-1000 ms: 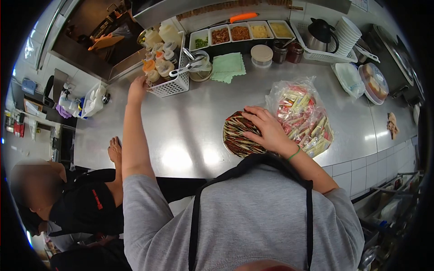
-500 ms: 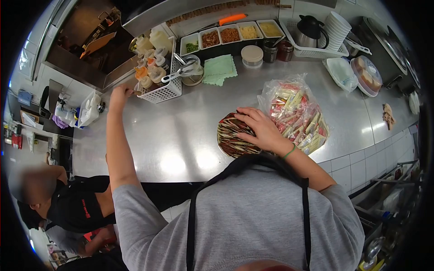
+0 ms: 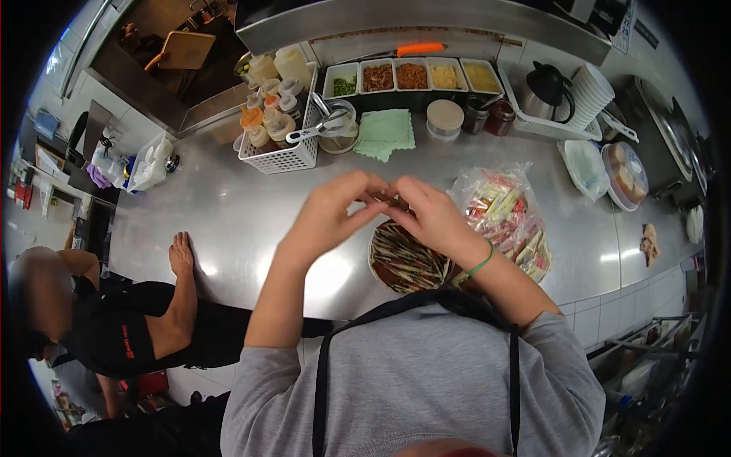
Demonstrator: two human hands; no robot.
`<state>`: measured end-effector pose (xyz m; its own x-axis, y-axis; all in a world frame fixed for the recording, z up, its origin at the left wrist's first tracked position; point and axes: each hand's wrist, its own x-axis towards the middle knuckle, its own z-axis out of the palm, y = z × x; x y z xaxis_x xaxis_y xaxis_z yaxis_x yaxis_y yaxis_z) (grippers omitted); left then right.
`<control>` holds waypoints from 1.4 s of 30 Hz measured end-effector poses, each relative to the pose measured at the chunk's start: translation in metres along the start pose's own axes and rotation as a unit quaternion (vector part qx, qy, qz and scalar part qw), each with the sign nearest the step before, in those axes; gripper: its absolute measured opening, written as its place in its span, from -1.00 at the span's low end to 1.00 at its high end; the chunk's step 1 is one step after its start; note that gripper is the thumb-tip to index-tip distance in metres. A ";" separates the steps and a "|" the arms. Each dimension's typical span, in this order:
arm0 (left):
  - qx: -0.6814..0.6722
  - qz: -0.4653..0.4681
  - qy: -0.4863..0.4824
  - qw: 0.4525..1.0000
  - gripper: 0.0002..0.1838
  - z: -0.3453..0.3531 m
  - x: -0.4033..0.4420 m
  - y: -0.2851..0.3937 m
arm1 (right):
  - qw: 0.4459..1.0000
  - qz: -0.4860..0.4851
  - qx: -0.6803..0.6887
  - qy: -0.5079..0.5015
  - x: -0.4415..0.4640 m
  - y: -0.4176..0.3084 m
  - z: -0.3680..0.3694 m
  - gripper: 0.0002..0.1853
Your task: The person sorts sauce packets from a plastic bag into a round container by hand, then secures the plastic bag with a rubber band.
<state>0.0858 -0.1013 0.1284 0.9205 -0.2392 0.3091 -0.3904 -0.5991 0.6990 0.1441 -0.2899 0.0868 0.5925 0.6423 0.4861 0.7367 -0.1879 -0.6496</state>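
Observation:
My left hand [image 3: 335, 209] and my right hand [image 3: 430, 217] meet above the counter, fingertips pinched together around a small brown thing [image 3: 391, 201], too small to name. Just below them sits a round container [image 3: 407, 263] packed with thin sachets standing on edge in rows. Part of its right side is hidden by my right hand and forearm. A clear plastic bag [image 3: 506, 213] of red and cream sachets lies right beside my right hand, which has a green band on its wrist.
A white basket [image 3: 285, 160] of squeeze bottles, a green cloth [image 3: 384, 133], topping tubs [image 3: 411, 76], a lidded tub [image 3: 445, 118] and jars line the back. At right are a jug [image 3: 544, 91], stacked cups and plastic containers. A co-worker's hand [image 3: 180, 254] rests on the counter at left.
My left hand has come from beside the bottle basket to the middle. My right hand has lifted off the sachets in the round container and joined it. The co-worker's hand shows again at left.

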 end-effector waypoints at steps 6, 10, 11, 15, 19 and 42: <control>-0.128 -0.100 0.079 0.984 -0.31 0.031 -0.027 -0.053 | 0.996 0.066 0.043 0.043 0.026 0.065 -0.033 -0.67; -0.030 -0.233 0.173 0.957 -0.38 0.051 -0.077 -0.123 | 0.986 0.089 -0.021 0.137 0.073 0.155 -0.086 -0.79; -0.018 -0.267 0.204 0.942 -0.37 0.056 -0.089 -0.132 | 0.980 0.134 -0.017 0.148 0.086 0.166 -0.099 -0.80; 0.158 -0.232 0.288 0.916 -0.34 0.070 -0.131 -0.172 | 0.975 0.052 -0.152 0.154 0.131 0.234 -0.135 -0.79; 0.194 -0.276 0.302 0.891 -0.35 0.070 -0.121 -0.162 | 0.957 -0.015 -0.259 0.129 0.179 0.269 -0.151 -0.78; 0.247 -0.311 0.258 0.881 -0.49 0.069 -0.121 -0.164 | 0.819 -0.015 -0.566 0.100 0.276 0.372 -0.258 -0.74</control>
<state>0.0399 -0.0269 -0.0687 0.7733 0.5556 0.3054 0.3599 -0.7813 0.5099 0.6657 -0.3738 0.1307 0.5267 0.5465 0.6511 0.5156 -0.8144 0.2664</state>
